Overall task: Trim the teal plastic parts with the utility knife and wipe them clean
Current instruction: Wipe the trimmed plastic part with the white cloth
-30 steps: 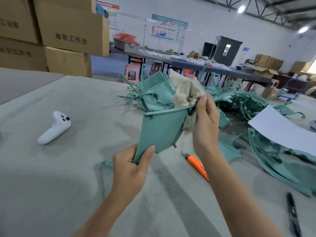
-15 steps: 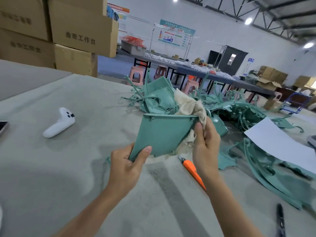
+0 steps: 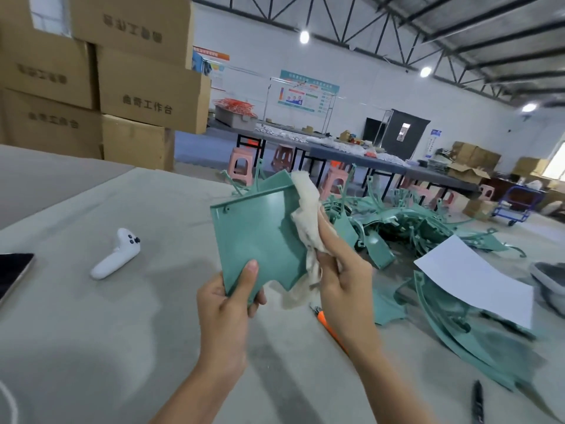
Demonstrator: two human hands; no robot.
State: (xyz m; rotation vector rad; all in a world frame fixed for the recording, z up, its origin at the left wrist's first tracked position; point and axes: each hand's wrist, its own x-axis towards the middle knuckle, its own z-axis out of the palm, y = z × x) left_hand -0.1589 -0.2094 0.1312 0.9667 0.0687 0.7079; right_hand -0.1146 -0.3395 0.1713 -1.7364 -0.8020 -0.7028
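Above gray table (image 3: 91, 347), wiping teal part (image 3: 260, 231) w/ cloth (image 3: 307, 209).
My L hand (image 3: 227, 304) pinches part's bottom corner, thumb on front; R hand (image 3: 342, 270) grips cloth against part's right edge. Orange utility knife (image 3: 324, 322) on table under R wrist; teal parts pile (image 3: 412, 221) beyond.

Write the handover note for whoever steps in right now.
Left hand grips the teal panel by its lower corner, above the table.
Right hand holds the cloth against the panel's right edge.
Orange utility knife lies on the table beneath the right forearm, unheld.
Done: wiping of this panel under way.
Left: finish it, then work through the pile of teal parts behind.
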